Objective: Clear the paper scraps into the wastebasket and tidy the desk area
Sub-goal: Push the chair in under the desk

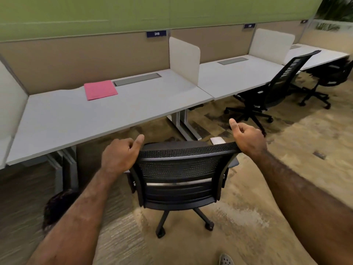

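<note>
A black mesh office chair [179, 169] stands in front of the white desk [66, 119], its back toward me. My left hand [120, 155] grips the left top corner of the chair's backrest. My right hand [248, 138] holds the right top corner, thumb raised. A pink folder [100, 90] lies flat on the desk near the back, beside a grey cable hatch [137, 79]. A dark round wastebasket [57, 207] stands on the floor under the desk's left end, partly hidden by my left forearm. A small white scrap [217, 140] lies on the carpet beyond the chair.
White divider panels [184, 60] separate the desk from neighbouring desks on the right. Two more black chairs [271, 92] [332, 77] stand at those desks. Desk legs [183, 123] stand just ahead of the chair. Tan patterned carpet spreads to the right. My shoe [226, 260] shows at the bottom.
</note>
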`<state>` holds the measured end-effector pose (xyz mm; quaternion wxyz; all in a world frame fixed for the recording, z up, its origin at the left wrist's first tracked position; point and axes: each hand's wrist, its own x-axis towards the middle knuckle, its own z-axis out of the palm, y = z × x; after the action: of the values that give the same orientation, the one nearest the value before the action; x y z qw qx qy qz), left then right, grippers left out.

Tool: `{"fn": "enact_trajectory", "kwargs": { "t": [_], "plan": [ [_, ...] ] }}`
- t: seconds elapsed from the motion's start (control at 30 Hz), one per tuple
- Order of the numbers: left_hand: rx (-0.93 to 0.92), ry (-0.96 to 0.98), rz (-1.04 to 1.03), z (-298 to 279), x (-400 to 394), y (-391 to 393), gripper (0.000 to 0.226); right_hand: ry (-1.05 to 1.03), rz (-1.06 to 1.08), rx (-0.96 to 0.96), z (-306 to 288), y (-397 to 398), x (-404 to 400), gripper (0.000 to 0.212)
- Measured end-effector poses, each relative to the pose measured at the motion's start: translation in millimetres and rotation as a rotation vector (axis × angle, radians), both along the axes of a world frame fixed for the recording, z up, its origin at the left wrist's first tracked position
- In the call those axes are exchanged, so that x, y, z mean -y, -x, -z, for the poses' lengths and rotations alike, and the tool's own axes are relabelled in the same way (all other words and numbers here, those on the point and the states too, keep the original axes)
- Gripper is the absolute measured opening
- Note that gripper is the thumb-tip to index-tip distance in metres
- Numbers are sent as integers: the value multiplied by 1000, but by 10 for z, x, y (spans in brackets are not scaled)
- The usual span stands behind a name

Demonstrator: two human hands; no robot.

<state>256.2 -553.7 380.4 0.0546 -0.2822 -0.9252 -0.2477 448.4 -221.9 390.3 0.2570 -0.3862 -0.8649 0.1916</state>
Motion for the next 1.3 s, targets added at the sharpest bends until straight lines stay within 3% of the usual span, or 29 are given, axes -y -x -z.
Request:
{"fn": "enact_trajectory", "kwargs": {
  "t": [0.23, 0.5, 0.77, 0.9, 1.3],
  "plan": [
    [-125, -32, -175, 21, 142, -17, 73, -181, -205, 224, 10, 462, -140, 87],
    [-48, 42, -215, -25, 193, 395, 90, -107, -306, 340, 3, 1148, -199, 82],
    [-21, 111, -287, 45, 268, 996, 88, -84, -435, 497, 31, 2028, -225, 87],
    [0, 174, -331, 73, 286, 1390, 87, -95, -500, 505, 23, 2520, -236, 101],
    [67, 186, -451, 71, 231, 2404, 82, -96, -611, 464, 102, 3886, -399, 106]
  ]
}}
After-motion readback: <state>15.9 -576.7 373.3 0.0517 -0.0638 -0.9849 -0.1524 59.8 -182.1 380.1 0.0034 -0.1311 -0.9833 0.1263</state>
